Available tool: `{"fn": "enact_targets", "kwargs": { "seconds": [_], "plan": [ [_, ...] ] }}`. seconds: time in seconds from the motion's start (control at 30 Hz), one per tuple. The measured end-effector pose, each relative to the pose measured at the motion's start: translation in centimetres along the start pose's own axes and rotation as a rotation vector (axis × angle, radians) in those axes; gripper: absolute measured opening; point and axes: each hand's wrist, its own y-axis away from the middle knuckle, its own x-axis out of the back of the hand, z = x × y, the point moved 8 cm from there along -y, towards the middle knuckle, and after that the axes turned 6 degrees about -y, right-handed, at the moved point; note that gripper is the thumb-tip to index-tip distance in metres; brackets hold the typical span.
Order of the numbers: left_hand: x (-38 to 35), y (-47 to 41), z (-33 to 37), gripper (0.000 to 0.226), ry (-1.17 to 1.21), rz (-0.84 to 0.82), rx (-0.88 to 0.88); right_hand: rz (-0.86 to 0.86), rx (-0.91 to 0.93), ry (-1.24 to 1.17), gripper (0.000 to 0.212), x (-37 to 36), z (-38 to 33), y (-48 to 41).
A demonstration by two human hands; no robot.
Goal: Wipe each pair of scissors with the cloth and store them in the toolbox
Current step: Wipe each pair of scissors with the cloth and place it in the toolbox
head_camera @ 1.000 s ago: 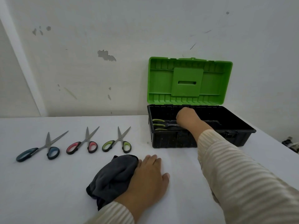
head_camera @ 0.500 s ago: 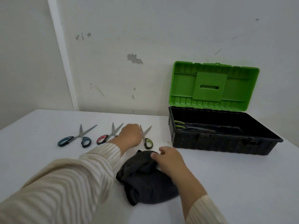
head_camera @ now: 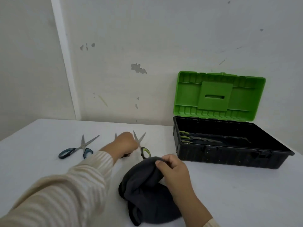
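A dark grey cloth [head_camera: 144,185] lies bunched on the white table. My right hand [head_camera: 173,171] pinches its top edge. My left hand [head_camera: 126,144] reaches forward with its fingers curled down over the left handle of the green-handled scissors [head_camera: 145,152], which lie with their blades spread. It hides most of the red-handled scissors; only a blade tip [head_camera: 116,136] shows. Blue-handled scissors [head_camera: 82,147] lie further left. The black toolbox [head_camera: 229,159] stands open at the right with its green lid [head_camera: 219,95] up. Green-handled scissors [head_camera: 196,140] lie inside it.
The table [head_camera: 237,194] meets a white wall [head_camera: 147,46] just behind the scissors and the toolbox. Its left edge runs diagonally at the far left. My striped left sleeve [head_camera: 65,194] fills the lower left.
My right hand left the toolbox and took hold of the cloth. My left hand left the cloth and reached to the green-handled scissors. The view swung left.
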Motion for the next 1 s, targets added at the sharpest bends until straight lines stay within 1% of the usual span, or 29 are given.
{"fn": "enact_targets", "kwargs": {
  "seconds": [0.03,0.07,0.1,0.17,0.2,0.3,0.37,0.43,0.5,0.6,0.63,0.77,0.87,0.93,1.0],
  "plan": [
    [1.0,1.1,-1.1,0.013,0.223,-0.018,0.012,0.021,0.002,-0.073,0.010,0.2,-0.2,0.1],
    [2.1,2.5,-2.1,0.009,0.398,-0.026,0.004,0.039,-0.005,-0.154,0.008,0.4,-0.4,0.2],
    [3.2,4.2,-3.1,0.006,0.540,-0.028,-0.012,0.052,-0.027,-0.249,0.008,0.5,-0.6,0.4],
    [4.3,7.7,-4.7,0.011,0.777,-0.051,-0.030,0.051,-0.083,-0.412,0.020,0.0,-1.0,1.1],
    [4.3,9.3,-5.3,0.013,0.864,-0.074,-0.034,0.033,-0.091,-0.448,0.023,-0.6,-1.5,1.5],
    [2.9,12.6,-6.4,0.014,1.034,-0.088,-0.057,-0.066,-0.053,-0.334,0.018,-3.0,-3.0,2.8],
    [1.5,13.5,-6.9,0.013,1.131,-0.072,-0.066,-0.137,0.007,-0.185,0.008,-4.8,-3.6,3.8],
    [0.5,13.7,-7.1,0.012,1.209,-0.079,-0.072,-0.157,0.074,-0.022,0.006,-5.6,-3.9,4.5],
    [0.0,13.5,-7.2,0.012,1.237,-0.102,-0.066,-0.128,0.110,0.084,0.009,-5.6,-4.1,4.6],
    [-0.4,13.5,-7.4,0.004,1.215,-0.129,-0.055,-0.115,0.106,0.120,0.015,-5.2,-4.1,4.4],
    [-0.4,13.5,-7.5,0.009,1.190,-0.129,-0.052,-0.118,0.095,0.117,0.016,-5.1,-4.0,4.3],
    [0.1,13.6,-8.1,0.017,1.082,-0.085,-0.041,-0.125,0.045,0.091,0.015,-4.8,-3.3,4.0],
    [0.2,13.5,-8.5,0.015,1.009,-0.115,-0.029,-0.131,0.000,0.014,0.015,-4.2,-2.8,3.5],
    [-0.2,13.5,-8.7,0.014,0.959,-0.171,-0.010,-0.077,-0.034,-0.086,0.020,-3.2,-2.6,2.8],
    [-0.8,13.7,-8.5,0.014,0.888,-0.243,-0.009,0.018,-0.014,-0.103,0.029,-1.7,-3.0,2.4]
  ]
}}
